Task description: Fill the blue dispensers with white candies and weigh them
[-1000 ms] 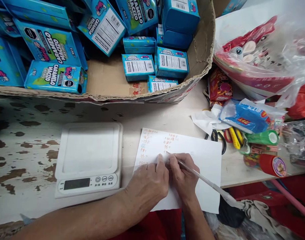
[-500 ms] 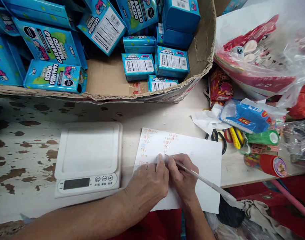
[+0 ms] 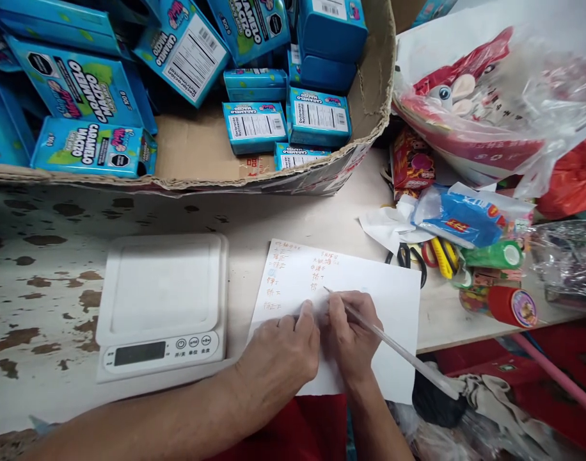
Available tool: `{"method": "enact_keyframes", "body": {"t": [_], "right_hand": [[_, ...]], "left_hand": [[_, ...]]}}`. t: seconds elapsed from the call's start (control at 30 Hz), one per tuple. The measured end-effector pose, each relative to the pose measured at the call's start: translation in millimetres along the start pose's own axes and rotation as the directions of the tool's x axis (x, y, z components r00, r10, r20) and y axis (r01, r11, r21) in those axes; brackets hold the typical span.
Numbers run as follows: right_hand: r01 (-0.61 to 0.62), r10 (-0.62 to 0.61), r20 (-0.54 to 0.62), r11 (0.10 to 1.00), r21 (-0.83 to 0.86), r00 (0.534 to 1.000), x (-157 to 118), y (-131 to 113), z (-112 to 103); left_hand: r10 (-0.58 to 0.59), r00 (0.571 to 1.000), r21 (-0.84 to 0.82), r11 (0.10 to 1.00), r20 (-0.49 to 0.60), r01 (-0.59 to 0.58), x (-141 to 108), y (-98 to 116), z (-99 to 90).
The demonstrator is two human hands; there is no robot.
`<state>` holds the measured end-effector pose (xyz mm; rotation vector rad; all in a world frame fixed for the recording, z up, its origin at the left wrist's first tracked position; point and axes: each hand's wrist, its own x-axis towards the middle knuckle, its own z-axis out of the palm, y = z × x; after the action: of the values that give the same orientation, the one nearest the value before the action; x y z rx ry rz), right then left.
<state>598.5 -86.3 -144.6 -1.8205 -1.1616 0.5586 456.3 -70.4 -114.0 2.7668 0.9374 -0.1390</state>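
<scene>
A sheet of white paper (image 3: 389, 333) with two columns of orange handwriting lies on the table. My right hand (image 3: 354, 330) is closed around a long, pale translucent pen (image 3: 408, 358). The pen's tip is at the end of the second column's lowest line, and its shaft slants down to the right. My left hand (image 3: 283, 349) rests on the lower left of the sheet, holding nothing, its index finger stretched forward and the others slightly bent. Left of the paper sits a white kitchen scale (image 3: 163, 288) with a dark display.
A cardboard box (image 3: 197, 144) of blue candy boxes (image 3: 316, 118) fills the back left. To the right lie black-handled scissors (image 3: 411, 256), a yellow-handled tool (image 3: 443, 257), a green roll (image 3: 494, 255), a red-lidded jar (image 3: 511, 306) and plastic-bagged goods (image 3: 485, 121).
My right hand and the pen tip have shifted slightly right across the paper. The left hand has drawn a little down the sheet. The whole view has slid slightly.
</scene>
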Motion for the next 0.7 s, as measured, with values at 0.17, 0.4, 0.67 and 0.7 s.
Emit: {"method": "enact_keyframes", "body": {"t": [0.17,0.4,0.67,0.7], "right_hand": [[-0.024,0.025,0.051,1.0,-0.017,0.998,3.6,-2.0,-4.4],[-0.008,0.013,0.084,0.998,-0.062,0.996,5.4,-2.1,-2.6],[-0.006,0.016,0.105,0.995,-0.099,0.994,6.5,-2.4,-2.3],[-0.005,0.016,0.107,0.995,-0.102,0.994,6.4,-2.0,-1.9]], "left_hand": [[-0.015,0.998,0.014,1.0,-0.056,0.016,-1.1,0.4,2.8],[0.004,0.998,0.003,1.0,-0.057,-0.004,-0.5,-1.7,2.5],[0.011,0.998,0.026,1.0,-0.065,-0.009,-1.3,-0.7,4.4],[0.013,0.997,0.035,0.999,-0.078,-0.01,-1.3,-0.8,4.4]]}}
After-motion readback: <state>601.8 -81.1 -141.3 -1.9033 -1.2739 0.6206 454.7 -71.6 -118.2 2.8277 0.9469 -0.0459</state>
